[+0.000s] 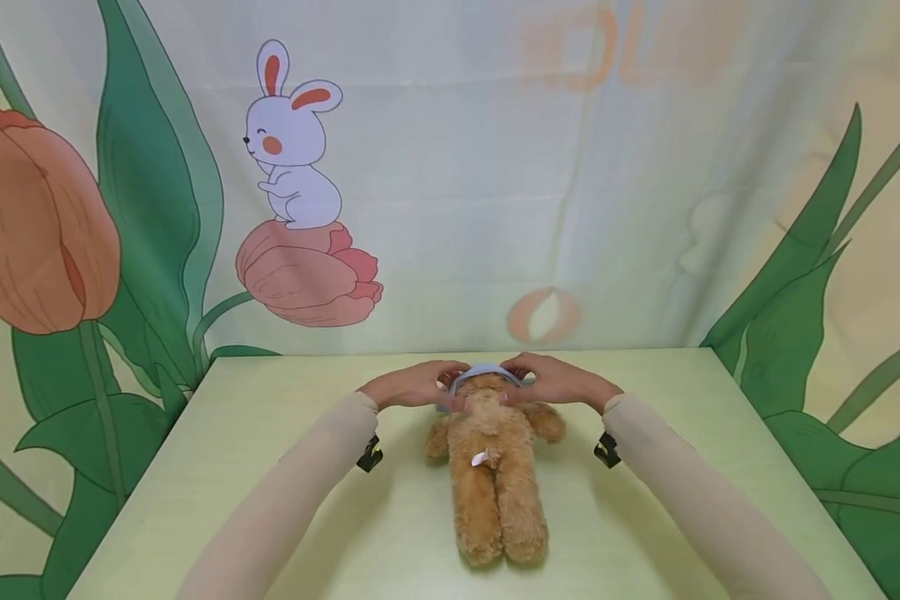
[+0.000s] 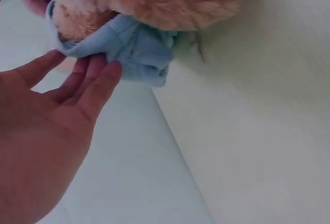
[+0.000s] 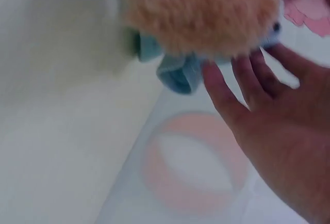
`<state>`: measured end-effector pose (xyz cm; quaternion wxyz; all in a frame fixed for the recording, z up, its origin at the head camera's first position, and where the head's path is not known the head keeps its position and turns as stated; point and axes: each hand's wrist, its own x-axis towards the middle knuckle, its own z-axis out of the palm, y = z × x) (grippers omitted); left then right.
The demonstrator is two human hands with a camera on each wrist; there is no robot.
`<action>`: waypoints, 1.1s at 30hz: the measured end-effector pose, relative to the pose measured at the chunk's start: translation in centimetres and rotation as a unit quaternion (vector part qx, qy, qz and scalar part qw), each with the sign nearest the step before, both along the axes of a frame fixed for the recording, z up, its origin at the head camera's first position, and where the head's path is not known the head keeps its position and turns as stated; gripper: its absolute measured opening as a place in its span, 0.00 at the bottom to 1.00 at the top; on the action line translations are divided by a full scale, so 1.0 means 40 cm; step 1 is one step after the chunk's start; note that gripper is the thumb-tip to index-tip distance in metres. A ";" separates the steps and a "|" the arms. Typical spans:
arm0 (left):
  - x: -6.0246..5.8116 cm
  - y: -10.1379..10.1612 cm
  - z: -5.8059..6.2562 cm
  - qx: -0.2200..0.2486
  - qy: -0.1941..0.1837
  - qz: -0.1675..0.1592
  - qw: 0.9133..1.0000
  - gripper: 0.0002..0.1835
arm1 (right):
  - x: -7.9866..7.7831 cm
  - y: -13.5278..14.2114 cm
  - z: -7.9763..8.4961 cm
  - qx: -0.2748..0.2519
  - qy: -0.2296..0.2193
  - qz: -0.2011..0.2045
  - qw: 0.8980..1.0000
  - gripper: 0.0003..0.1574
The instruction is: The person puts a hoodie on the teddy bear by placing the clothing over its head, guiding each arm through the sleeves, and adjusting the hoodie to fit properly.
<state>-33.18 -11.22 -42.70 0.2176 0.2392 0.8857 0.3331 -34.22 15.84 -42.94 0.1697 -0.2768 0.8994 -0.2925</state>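
A tan plush teddy bear [image 1: 495, 450] lies on the table, legs toward me, with a white tag at its lower body. A light blue piece of doll clothing [image 1: 486, 368] is around its head end. My left hand [image 1: 420, 385] pinches one side of this cloth; in the left wrist view the fingertips are at the edge of the blue clothing [image 2: 121, 48]. From the other side my right hand [image 1: 558, 382] holds it, and in the right wrist view the fingers meet the blue cloth [image 3: 180, 74] under the fur. The bear's face is hidden.
The pale green table [image 1: 270, 433] ends at a hanging backdrop [image 1: 450, 208] printed with a rabbit and tulips. Its back edge is just beyond the bear's head. A black strap device is on each wrist.
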 end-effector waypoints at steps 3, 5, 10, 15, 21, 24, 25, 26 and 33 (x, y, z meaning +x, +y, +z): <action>0.006 -0.006 0.001 -0.001 -0.040 -0.009 0.999 0.55 | 0.012 0.004 0.018 0.022 -0.038 0.018 0.999 0.55; 0.014 -0.002 -0.003 -0.004 -0.042 -0.011 0.999 0.59 | 0.020 0.003 0.023 0.033 -0.047 0.026 0.998 0.59; 0.035 0.022 -0.020 -0.030 0.015 -0.002 0.999 0.60 | 0.035 -0.013 0.014 0.056 -0.006 0.025 0.998 0.63; 0.050 0.048 -0.050 -0.059 0.094 0.011 0.994 0.60 | 0.055 -0.043 -0.010 0.103 0.076 0.007 0.992 0.64; 0.056 0.066 -0.080 -0.066 0.169 0.012 0.983 0.61 | 0.077 -0.070 -0.041 0.129 0.165 -0.015 0.978 0.65; 0.053 0.066 -0.086 -0.048 0.183 0.016 0.982 0.56 | 0.079 -0.072 -0.054 0.102 0.182 -0.025 0.978 0.59; 0.052 0.066 -0.089 -0.038 0.188 0.015 0.981 0.52 | 0.079 -0.071 -0.059 0.092 0.184 -0.030 0.978 0.56; 0.051 0.067 -0.092 -0.029 0.194 0.014 0.981 0.48 | 0.078 -0.069 -0.065 0.080 0.181 -0.035 0.980 0.52; 0.070 0.068 -0.129 0.020 0.194 0.030 0.980 0.21 | 0.086 -0.055 -0.118 0.029 0.203 -0.038 0.978 0.26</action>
